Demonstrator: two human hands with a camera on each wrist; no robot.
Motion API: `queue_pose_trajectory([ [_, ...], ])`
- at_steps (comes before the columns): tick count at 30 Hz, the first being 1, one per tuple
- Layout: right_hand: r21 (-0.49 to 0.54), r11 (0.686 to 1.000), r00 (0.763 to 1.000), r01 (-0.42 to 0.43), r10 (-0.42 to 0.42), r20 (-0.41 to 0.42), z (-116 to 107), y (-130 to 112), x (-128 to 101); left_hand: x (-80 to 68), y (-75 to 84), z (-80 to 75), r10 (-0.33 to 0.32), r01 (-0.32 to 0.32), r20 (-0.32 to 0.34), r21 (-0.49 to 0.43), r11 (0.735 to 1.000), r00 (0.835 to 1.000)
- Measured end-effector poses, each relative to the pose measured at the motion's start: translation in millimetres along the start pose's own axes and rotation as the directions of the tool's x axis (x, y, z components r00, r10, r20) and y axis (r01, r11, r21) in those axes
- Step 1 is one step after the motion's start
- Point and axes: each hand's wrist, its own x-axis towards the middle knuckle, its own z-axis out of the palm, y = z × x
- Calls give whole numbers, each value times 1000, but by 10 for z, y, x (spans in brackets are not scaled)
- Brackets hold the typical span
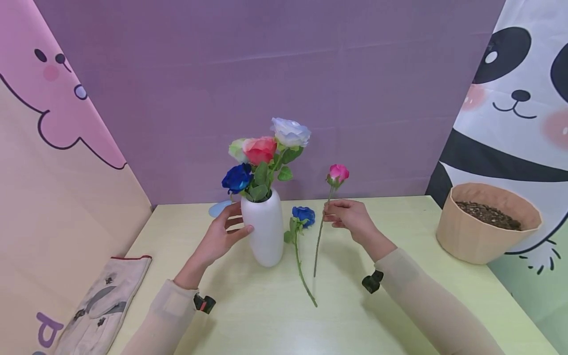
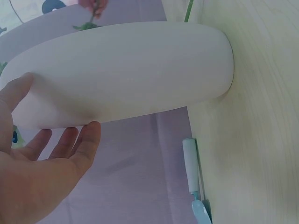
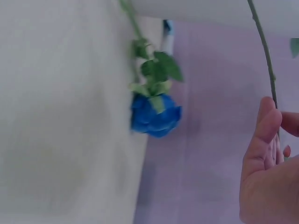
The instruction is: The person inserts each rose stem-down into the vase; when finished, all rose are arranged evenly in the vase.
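Note:
My left hand (image 1: 220, 235) holds the side of a white vase (image 1: 267, 229), thumb in front and fingers behind. In the left wrist view its fingertips lie against the smooth wall of the vase. Out of the vase's mouth rise a dark blue rose (image 1: 237, 178), a coral rose (image 1: 261, 150), a white rose (image 1: 290, 132) and green leaves. To the vase's right, my right hand (image 1: 352, 220) pinches the thin stem of a pink rose (image 1: 339, 173), bloom up. Another blue rose (image 1: 303, 216) lies on the table between vase and right hand, its stem toward me.
A tan pot (image 1: 470, 241) of dark soil stands at the table's right edge. Folded grey cloth (image 1: 104, 303) with red trim lies at the left. Behind the vase is a small light-blue trowel (image 2: 191, 168). A purple backdrop (image 1: 191, 108) borders the table's far edge.

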Motion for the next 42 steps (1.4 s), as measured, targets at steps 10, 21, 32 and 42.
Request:
queue_pose_trajectory([
  [10,174,981,996,81,-76,-38,46,-333,-112,2,-9,-5,5,-5,4,0,1000,1000],
  [21,374,904,978,209,-185,-97,85,-679,-252,147,-311,-11,10,-10,-9,0,1000,1000],
  [32,543,772,942,331,-245,-228,90,-879,-283,121,-308,-12,47,-47,-14,-1,999,999],
  [42,604,689,915,401,-277,-291,134,-927,-293,105,-296,-11,44,-44,-17,5,999,999],
])
